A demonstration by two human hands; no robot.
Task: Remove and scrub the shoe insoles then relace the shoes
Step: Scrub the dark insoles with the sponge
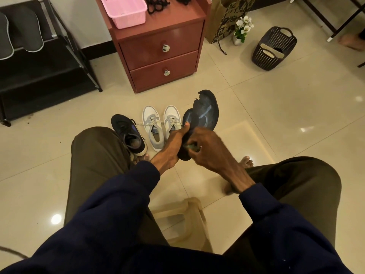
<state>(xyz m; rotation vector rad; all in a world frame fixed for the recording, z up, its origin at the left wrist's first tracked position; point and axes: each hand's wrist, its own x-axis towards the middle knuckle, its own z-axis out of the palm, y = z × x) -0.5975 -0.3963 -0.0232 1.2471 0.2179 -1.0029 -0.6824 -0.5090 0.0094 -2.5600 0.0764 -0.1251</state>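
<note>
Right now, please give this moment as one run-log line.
step: insole scrub | left hand: holds dark torn-edged insole | right hand: grips small greenish object against it

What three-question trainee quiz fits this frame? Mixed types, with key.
1. True or false: the pale sneakers have laces in them.
2. What stands beside the black laces on the red cabinet? A. pink basket B. dark shoe C. flowers
3. Fill in: the right hand holds a small greenish thing against the dark ____ that the left hand grips.
Key: 1 true; 2 A; 3 insoles.
</note>
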